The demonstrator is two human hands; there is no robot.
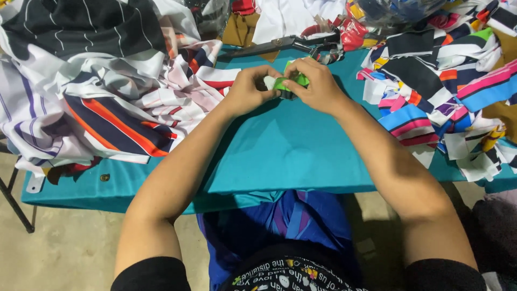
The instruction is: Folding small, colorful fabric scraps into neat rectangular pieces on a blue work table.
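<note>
My left hand and my right hand meet over the middle of a teal-covered table. Between their fingers they pinch a small scrap of green, white and dark striped fabric, bunched up just above the cloth. Both hands grip it, the left from the left side and the right from above and the right. Much of the scrap is hidden by my fingers.
A heap of striped white, navy and orange fabric covers the table's left side. Colourful striped strips pile up on the right. Large black scissors lie just beyond my hands. Blue fabric rests on my lap.
</note>
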